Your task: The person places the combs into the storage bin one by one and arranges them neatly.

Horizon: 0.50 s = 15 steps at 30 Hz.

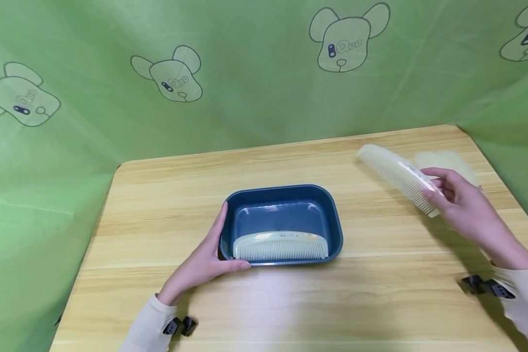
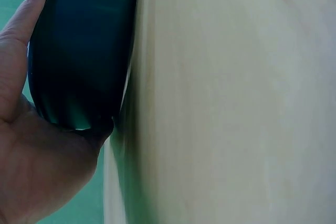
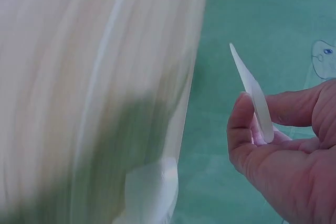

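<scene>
In the head view, my right hand pinches a pale, curved comb near one end, with thumb and fingers on opposite faces. The comb points up and left, its teeth toward the front left. Seen edge-on in the right wrist view, it is a thin white strip between the fingertips. My left hand lies spread around the near left corner of a dark blue basin, thumb along the front wall and fingers against the left side. Inside the basin, a similar comb leans along the front wall, teeth down.
Behind my right hand, a pale toothed thing, partly covered, lies on the wooden table near its right edge. Green cloth with printed bear heads hangs behind and at the sides. Both sleeves carry small black devices at the wrists.
</scene>
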Motion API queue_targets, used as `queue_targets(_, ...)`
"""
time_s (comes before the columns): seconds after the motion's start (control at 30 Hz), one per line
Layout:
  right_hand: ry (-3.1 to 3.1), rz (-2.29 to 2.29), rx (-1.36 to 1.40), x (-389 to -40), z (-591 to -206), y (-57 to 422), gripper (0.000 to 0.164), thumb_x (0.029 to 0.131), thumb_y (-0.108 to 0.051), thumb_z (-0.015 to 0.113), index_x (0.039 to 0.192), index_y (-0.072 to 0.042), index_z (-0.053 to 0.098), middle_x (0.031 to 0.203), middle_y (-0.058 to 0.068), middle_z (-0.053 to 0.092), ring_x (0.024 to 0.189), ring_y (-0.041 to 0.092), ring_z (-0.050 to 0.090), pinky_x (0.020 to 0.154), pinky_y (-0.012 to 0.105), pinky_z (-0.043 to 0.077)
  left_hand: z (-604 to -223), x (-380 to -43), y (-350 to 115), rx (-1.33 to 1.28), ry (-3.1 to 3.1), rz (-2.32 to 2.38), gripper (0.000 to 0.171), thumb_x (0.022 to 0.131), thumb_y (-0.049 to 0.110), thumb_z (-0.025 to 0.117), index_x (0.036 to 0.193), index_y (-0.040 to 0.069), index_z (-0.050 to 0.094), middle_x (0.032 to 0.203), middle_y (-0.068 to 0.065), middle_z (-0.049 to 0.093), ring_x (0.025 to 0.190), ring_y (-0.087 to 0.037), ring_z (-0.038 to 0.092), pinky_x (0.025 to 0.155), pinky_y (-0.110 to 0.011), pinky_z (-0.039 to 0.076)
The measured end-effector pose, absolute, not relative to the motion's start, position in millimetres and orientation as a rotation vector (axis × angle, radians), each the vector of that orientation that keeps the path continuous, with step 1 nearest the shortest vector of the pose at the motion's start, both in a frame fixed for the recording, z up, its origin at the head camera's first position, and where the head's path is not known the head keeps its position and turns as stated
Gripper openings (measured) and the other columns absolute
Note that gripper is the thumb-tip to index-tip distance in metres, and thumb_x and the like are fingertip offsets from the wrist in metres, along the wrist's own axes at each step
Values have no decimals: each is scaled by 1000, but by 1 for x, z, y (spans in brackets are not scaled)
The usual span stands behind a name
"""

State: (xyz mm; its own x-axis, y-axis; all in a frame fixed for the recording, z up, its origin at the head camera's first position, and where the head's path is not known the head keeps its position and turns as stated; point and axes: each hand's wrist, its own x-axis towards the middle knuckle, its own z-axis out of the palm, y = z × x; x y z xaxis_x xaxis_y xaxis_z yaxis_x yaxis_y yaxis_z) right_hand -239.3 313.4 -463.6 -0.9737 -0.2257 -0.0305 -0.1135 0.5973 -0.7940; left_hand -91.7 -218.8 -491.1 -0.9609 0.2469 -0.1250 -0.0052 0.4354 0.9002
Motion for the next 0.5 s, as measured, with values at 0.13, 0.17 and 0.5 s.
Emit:
queue_targets(0.13,2630,-1408,-291,-238,-461,312,47,111,-7,65,156,-11,53,107,-15,67,88,2,66,62,23,55,-491,-92,-218,207,2445,1541,139,85,33,98,174,41,-8,181,10,-7,165,-22,0,129,-61,12)
queue_targets(0.17,2617,-1422,-300,-238,-460,311,46,111,-6,65,155,-14,54,107,-15,68,89,2,66,63,23,55,-490,-92,-218,204,2446,1542,139,85,34,98,174,42,-8,181,10,-7,165,-22,0,129,-61,12)
queue_targets(0.5,2597,-1354,-407,-230,-447,296,48,111,-5,63,157,-10,53,108,1,66,87,10,66,64,26,55,-490,-91,-218,202,2449,1543,138,85,34,98,175,41,-7,181,9,-6,165,-22,1,129,-60,12)
